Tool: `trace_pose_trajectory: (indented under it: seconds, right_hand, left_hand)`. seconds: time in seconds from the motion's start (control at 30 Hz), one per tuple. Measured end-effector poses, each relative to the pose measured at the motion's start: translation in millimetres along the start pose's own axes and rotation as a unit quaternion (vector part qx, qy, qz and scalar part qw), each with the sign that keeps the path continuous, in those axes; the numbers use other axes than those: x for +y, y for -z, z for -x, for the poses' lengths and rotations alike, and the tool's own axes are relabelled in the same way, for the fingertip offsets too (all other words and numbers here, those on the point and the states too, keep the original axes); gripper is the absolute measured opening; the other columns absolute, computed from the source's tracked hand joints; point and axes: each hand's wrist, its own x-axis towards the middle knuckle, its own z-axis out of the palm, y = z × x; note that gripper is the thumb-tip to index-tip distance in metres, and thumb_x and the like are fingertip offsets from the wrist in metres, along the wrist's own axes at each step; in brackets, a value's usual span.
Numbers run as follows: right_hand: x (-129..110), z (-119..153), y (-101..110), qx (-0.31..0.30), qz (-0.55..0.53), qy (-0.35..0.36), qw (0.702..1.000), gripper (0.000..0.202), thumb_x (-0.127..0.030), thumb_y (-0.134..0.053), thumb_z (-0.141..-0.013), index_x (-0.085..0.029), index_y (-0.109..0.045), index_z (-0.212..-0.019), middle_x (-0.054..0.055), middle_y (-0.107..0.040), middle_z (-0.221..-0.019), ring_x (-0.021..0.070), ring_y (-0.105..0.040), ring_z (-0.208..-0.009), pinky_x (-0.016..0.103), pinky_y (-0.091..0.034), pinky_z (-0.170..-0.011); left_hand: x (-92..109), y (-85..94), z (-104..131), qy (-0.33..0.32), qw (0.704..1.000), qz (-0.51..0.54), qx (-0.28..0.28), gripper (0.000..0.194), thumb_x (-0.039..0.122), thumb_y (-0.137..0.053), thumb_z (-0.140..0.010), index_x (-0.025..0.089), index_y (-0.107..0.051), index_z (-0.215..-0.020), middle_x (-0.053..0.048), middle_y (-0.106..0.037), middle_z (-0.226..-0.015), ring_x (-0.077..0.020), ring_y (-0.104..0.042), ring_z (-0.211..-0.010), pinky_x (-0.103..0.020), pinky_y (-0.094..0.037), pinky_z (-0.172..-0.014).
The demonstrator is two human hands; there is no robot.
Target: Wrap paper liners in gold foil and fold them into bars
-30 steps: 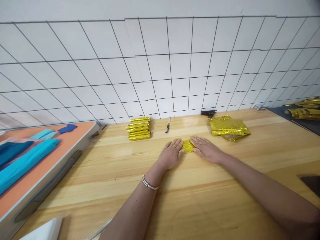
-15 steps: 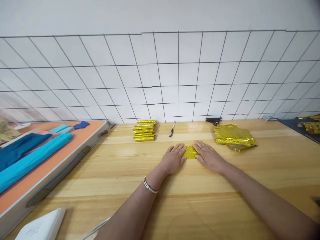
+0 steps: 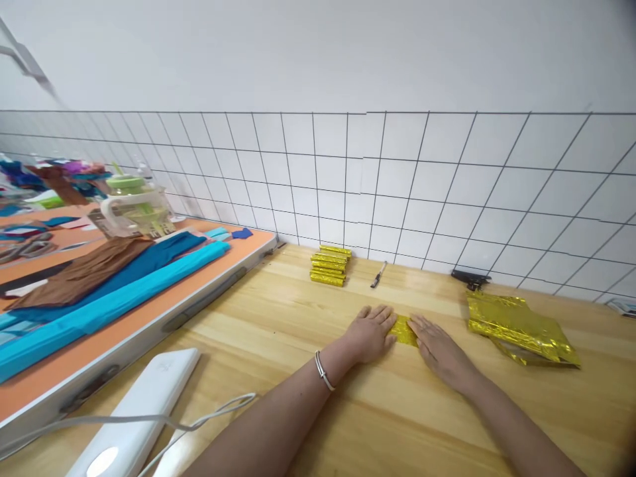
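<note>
A small flat piece of shiny gold foil (image 3: 404,330) lies on the wooden table, partly covered by both hands. My left hand (image 3: 371,332), with a silver bangle at the wrist, rests flat on its left end, fingers stretched out. On the right end lies my right hand (image 3: 438,346), also flat with fingers extended. Several narrow folded gold foil strips (image 3: 328,266) are lined up near the wall. A pen (image 3: 378,275) lies just right of them. Farther right is a pile of larger gold foil sheets (image 3: 519,326).
To the left stands a raised orange surface (image 3: 218,278) with blue and brown fabric (image 3: 119,321) and a green-lidded jug (image 3: 132,205). A white device (image 3: 139,411) with a white cable (image 3: 218,412) lies front left. A black clip-like object (image 3: 471,278) is by the gridded wall.
The view has turned to the left, showing more of the orange surface and the jug. Both hands stay flat on the foil piece.
</note>
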Motion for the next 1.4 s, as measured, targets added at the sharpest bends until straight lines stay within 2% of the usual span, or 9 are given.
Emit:
trace_pose_trajectory:
  seconds: [0.17,0.3,0.4,0.5,0.8,0.93,1.03,1.2,1.4]
  right_hand:
    - [1,2,0,0.0,0.006,0.0,1.0,0.051,-0.034,-0.022,-0.091,-0.021,-0.028,-0.14,0.005,-0.028,-0.145,0.0201,-0.026,-0.132,0.043,-0.026,-0.107]
    - [4,1,-4,-0.002,0.026,0.004,1.0,0.052,-0.034,-0.023,-0.09,-0.019,-0.028,-0.14,0.006,-0.028,-0.145,0.0202,-0.026,-0.132,0.043,-0.026,-0.107]
    - [6,-1,-5,0.002,0.031,0.005,1.0,0.052,-0.034,-0.023,-0.09,-0.018,-0.03,-0.139,0.006,-0.027,-0.145,0.0208,-0.026,-0.132,0.042,-0.026,-0.108]
    - [6,-1,-5,0.003,0.025,0.011,1.0,0.052,-0.035,-0.023,-0.09,-0.019,-0.029,-0.139,0.006,-0.027,-0.145,0.0211,-0.026,-0.132,0.043,-0.027,-0.107]
    - [-1,-1,0,0.026,0.06,0.0,0.998,0.052,-0.034,-0.025,-0.09,-0.016,-0.031,-0.138,0.007,-0.022,-0.147,0.0237,-0.02,-0.134,0.045,-0.025,-0.108]
    - [-13,0,1,0.022,0.065,0.007,0.998,0.055,-0.038,-0.025,-0.091,-0.017,-0.022,-0.141,0.006,-0.019,-0.148,0.0221,-0.017,-0.135,0.043,-0.024,-0.108]
    - [-16,3,-5,0.0,0.062,0.022,0.998,0.063,-0.048,-0.027,-0.09,-0.017,-0.012,-0.143,0.007,-0.017,-0.148,0.022,-0.018,-0.134,0.042,-0.024,-0.109]
    - [-11,4,-16,0.014,0.081,0.034,0.996,0.071,-0.054,-0.03,-0.087,-0.019,-0.004,-0.144,0.007,-0.014,-0.148,0.0252,-0.015,-0.135,0.046,-0.024,-0.107]
    - [-16,6,-3,-0.01,0.071,0.041,0.997,0.067,-0.052,-0.029,-0.089,-0.02,-0.007,-0.144,0.007,-0.011,-0.149,0.0235,-0.011,-0.136,0.044,-0.02,-0.109]
  left_hand:
    - [9,2.8,1,0.018,1.0,-0.001,0.016,0.052,0.042,-0.026,-0.09,0.02,-0.027,-0.137,-0.008,-0.025,-0.146,-0.0231,-0.018,-0.134,-0.044,-0.014,-0.108]
    - [14,6.7,-1,-0.029,0.999,0.004,0.045,0.054,0.031,-0.033,-0.087,0.019,-0.022,-0.139,-0.007,-0.014,-0.149,-0.0229,-0.007,-0.137,-0.042,-0.012,-0.109]
    - [13,4.9,-2,-0.078,0.996,0.037,0.02,0.056,0.026,-0.034,-0.086,0.017,-0.02,-0.139,-0.008,-0.021,-0.147,-0.0207,-0.017,-0.135,-0.038,-0.018,-0.109]
    - [10,0.9,-4,-0.085,0.995,0.055,0.005,0.055,0.027,-0.034,-0.086,0.015,-0.023,-0.138,-0.01,-0.027,-0.144,-0.0216,-0.023,-0.133,-0.038,-0.022,-0.108]
    - [8,2.9,-4,-0.082,0.996,0.036,-0.019,0.051,0.027,-0.03,-0.088,0.015,-0.024,-0.137,-0.011,-0.026,-0.145,-0.0222,-0.02,-0.134,-0.041,-0.021,-0.107]
    - [8,3.1,-4,-0.082,0.996,0.034,-0.017,0.051,0.027,-0.031,-0.088,0.014,-0.024,-0.137,-0.011,-0.027,-0.144,-0.0221,-0.021,-0.133,-0.041,-0.022,-0.107]
    - [10,4.0,-4,-0.075,0.997,0.025,-0.016,0.052,0.032,-0.028,-0.089,0.014,-0.022,-0.138,-0.011,-0.027,-0.144,-0.0212,-0.022,-0.133,-0.039,-0.021,-0.107]
    - [13,6.7,0,-0.058,0.998,0.004,-0.021,0.062,0.048,-0.022,-0.089,0.012,-0.016,-0.14,-0.012,-0.022,-0.145,-0.0234,-0.017,-0.134,-0.041,-0.016,-0.108]
    - [9,17.2,11,-0.084,0.996,0.023,-0.008,0.073,0.061,-0.024,-0.085,0.012,-0.023,-0.139,-0.015,-0.023,-0.145,-0.0281,-0.016,-0.134,-0.043,-0.015,-0.108]
